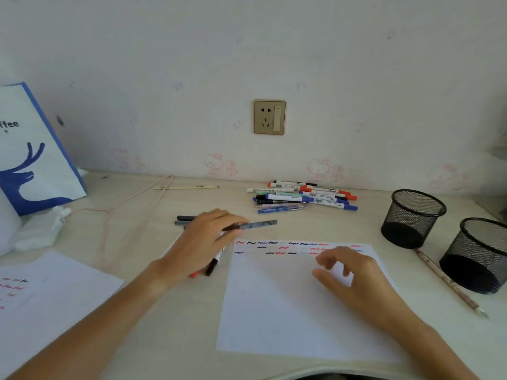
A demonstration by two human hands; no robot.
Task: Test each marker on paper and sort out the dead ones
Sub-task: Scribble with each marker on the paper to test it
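Pinching a grey patterned marker at its near end, the left hand lies over what seems a small marker group. Loosely curled and holding nothing, the right hand hovers over the scribbled paper; an untested pile sits beyond.

A single head-worn wide-angle camera looked forward and down from close above the worktop, facing the wall beyond, with the left grip and right grip low in frame.
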